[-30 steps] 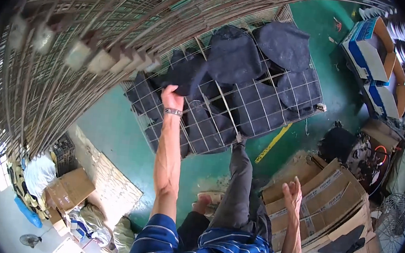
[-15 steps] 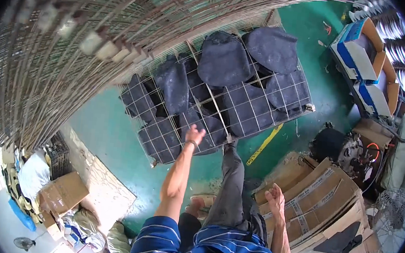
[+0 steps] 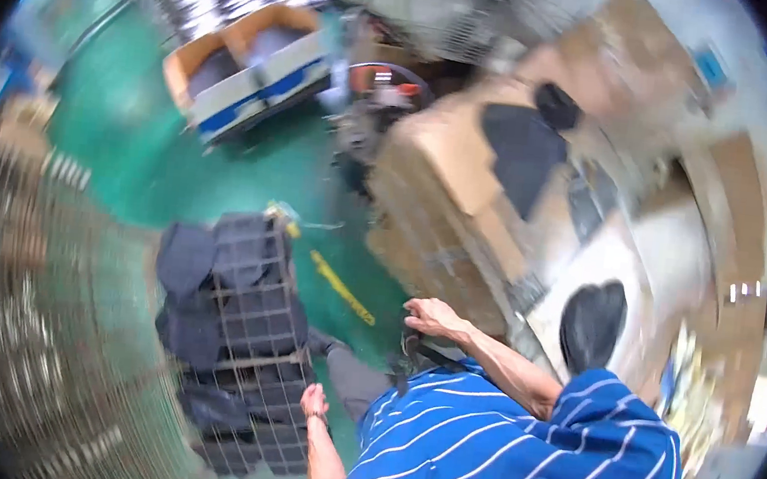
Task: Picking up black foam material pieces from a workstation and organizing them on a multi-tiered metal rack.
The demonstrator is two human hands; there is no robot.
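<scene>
My left hand [image 3: 314, 400] is beside the edge of a wire mesh rack [image 3: 251, 362], smeared by motion, so its fingers do not show clearly. Dark grey, rounded soft pieces [image 3: 185, 258] lie on and under the rack's wires; their exact kind is unclear. In front of my body, my right hand [image 3: 432, 318] hangs in the air with its fingers loosely bent and apart, nothing visible in them. It is nearest to a pile of cardboard [image 3: 438, 255]. My leg in grey trousers [image 3: 352, 378] stands against the rack's edge.
Loose dark pieces [image 3: 593, 322] lie on a pale surface at the right, another dark sheet [image 3: 521, 160] on the cardboard. Blue and white boxes [image 3: 258, 95] stand on the green floor [image 3: 130, 157] at the far left. Stacked wire racks [image 3: 55, 336] fill the left side.
My view and body have turned to the right, so the rack now appears at lower left. My left hand has drawn back from over the rack's wires to its edge. The picture is blurred.
</scene>
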